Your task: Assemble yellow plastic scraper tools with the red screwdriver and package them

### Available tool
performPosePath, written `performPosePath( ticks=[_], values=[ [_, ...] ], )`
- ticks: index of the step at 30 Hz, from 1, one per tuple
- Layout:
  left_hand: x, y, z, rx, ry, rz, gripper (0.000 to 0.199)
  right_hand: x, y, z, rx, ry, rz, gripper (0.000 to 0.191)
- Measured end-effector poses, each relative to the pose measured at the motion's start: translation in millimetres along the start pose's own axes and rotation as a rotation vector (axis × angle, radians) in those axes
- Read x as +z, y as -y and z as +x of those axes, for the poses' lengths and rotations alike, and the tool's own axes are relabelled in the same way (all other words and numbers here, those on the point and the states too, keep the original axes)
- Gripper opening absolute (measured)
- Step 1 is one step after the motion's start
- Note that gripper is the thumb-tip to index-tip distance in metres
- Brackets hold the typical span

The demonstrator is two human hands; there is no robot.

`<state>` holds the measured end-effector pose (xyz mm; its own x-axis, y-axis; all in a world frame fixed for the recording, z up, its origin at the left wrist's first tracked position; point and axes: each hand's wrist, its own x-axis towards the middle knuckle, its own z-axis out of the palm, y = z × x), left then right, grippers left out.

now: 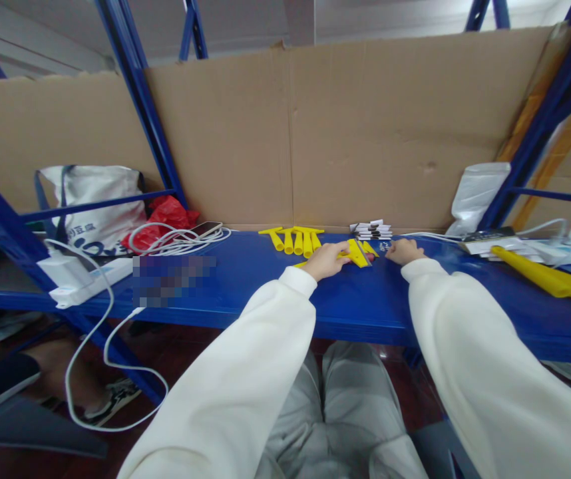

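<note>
In the head view my left hand [326, 261] is closed around a yellow scraper [358, 253] with a metal blade edge, its wide end pointing right. My right hand [404, 251] rests low over the blue tabletop with its fingers curled together. Whether anything small is between those fingers is hidden. Right by its fingertips lie small shiny metal pieces [384, 246], too small to name surely. Another yellow piece [370, 249] shows just behind the held scraper. Farther left, several yellow T-shaped scraper handles [289, 242] lie side by side. A stack of small white-and-black packets [371, 230] sits behind the hands.
A cardboard sheet [355, 133] walls off the back. At left are a white power strip [93, 283], coiled cables [186, 239], a red bag [170, 214] and a cloth bag [100, 206]. At right lies a long yellow bag-like piece [550, 276]. Blue posts [140, 100] frame the bench.
</note>
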<state>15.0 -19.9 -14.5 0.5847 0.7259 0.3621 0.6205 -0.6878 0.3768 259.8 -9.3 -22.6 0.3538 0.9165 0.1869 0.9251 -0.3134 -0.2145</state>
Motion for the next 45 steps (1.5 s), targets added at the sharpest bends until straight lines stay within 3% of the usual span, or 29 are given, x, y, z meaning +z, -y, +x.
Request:
performPosePath(
  ticks=[3,7,12,15,19,26,32,39,45],
  values=[
    [-1.2,-1,-1,0.012,0.013,0.037,0.016,0,-1,4,0.01,-0.051,0.102,0.009],
    [-1.4,-3,-3,0.046,0.014,0.112,0.014,-4,4,8,-0.134,-0.127,0.472,0.008],
    [0.2,-6,-4,0.09,0.032,0.211,0.016,-8,26,1,-0.382,-0.066,0.867,0.011],
    [0.7,-8,-5,0.102,0.038,0.257,0.018,-5,38,-8,-0.479,-0.023,0.934,0.013],
    [0.2,-10,-6,0.114,0.035,0.295,0.021,2,43,-13,-0.42,0.059,0.879,0.012],
    [-3.0,-15,-9,0.105,0.063,0.323,0.023,3,43,-10,-0.45,0.021,0.823,0.01],
    [-4.1,-16,-10,0.096,0.055,0.283,0.023,-4,50,-22,-0.305,0.058,0.829,0.005],
    [-3.2,-14,-9,0.099,0.047,0.261,0.021,-3,55,-27,-0.175,0.078,0.955,0.025],
    [-4.7,-16,-11,0.106,0.064,0.309,0.024,-3,54,-29,-0.168,0.069,0.959,0.024]
  ],
)
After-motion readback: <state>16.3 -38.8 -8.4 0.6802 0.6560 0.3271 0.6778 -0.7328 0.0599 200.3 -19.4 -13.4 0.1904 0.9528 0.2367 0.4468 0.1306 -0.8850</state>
